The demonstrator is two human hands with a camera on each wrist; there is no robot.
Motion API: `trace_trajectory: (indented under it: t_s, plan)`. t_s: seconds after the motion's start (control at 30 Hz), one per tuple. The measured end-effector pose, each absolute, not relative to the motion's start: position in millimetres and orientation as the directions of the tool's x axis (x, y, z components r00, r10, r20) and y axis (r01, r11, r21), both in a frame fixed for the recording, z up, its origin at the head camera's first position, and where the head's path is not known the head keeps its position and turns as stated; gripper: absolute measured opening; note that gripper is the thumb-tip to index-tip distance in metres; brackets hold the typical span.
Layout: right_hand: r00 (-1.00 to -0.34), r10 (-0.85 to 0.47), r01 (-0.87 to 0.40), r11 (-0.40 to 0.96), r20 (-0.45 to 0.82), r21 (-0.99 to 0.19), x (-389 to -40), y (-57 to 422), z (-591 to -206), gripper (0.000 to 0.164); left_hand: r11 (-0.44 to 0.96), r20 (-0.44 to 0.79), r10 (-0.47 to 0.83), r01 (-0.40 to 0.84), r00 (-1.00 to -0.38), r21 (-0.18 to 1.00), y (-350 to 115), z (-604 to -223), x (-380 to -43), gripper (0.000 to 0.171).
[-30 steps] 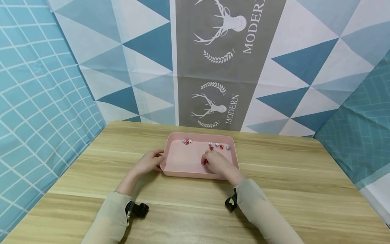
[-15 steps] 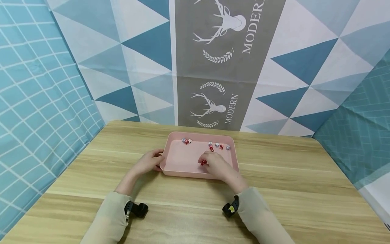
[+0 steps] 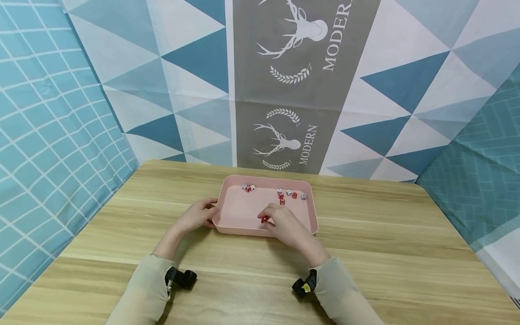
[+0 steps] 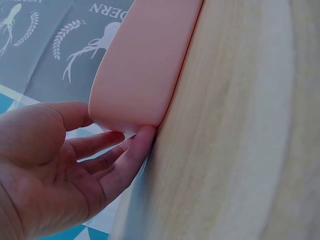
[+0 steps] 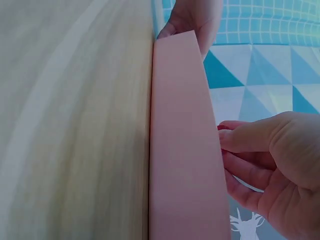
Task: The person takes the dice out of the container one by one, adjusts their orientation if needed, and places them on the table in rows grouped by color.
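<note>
A pink tray (image 3: 237, 212) lies on the wooden table. At its left end my left hand (image 3: 197, 215) grips the wall, thumb at the rim and fingers against the outer side, as the left wrist view also shows. My right hand (image 3: 286, 225) is over the tray's front part and pinches a red die (image 3: 265, 219) between thumb and fingers. In the right wrist view the tray's front wall (image 5: 185, 135) hides most of that die. Inside the tray, a red die (image 3: 248, 189) sits among white ones at the back left. Several red and white dice (image 3: 294, 195) lie at the back right.
Bare wooden tabletop (image 3: 390, 234) surrounds the tray. A patterned wall cloth (image 3: 280, 135) rises behind the table's back edge, with blue tiled cloth (image 3: 53, 126) at the left. Each wrist wears a black camera (image 3: 187, 280).
My right hand has moved left across the tray with the red die, uncovering another red die in the right group. My left hand keeps its grip on the tray.
</note>
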State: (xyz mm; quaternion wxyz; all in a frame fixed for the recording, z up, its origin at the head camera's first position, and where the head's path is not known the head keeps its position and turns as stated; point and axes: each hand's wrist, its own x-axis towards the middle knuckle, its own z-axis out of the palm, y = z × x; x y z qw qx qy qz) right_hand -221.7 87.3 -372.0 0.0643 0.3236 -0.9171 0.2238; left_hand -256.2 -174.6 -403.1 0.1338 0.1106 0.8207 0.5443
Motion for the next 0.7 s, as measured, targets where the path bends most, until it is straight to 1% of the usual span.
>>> trace_trajectory:
  t_s: [0.2,0.43,0.7]
  plan:
    - [-0.770,-0.574,-0.638,0.697,0.279,-0.328,-215.5,86.2,-368.7,0.017,0.392,-0.109,0.329,0.030,-0.938,0.919,-173.1,-398.8,-253.0,0.047]
    - [-0.719,-0.627,-0.695,0.645,0.300,-0.318,-209.6,79.5,-366.7,0.016,0.399,-0.115,0.337,0.031,-0.934,0.916,-173.9,-397.2,-252.0,0.047]
    - [-0.706,-0.644,-0.708,0.634,0.295,-0.312,-201.1,70.4,-365.4,0.017,0.393,-0.108,0.333,0.033,-0.937,0.919,-174.2,-398.4,-251.9,0.048]
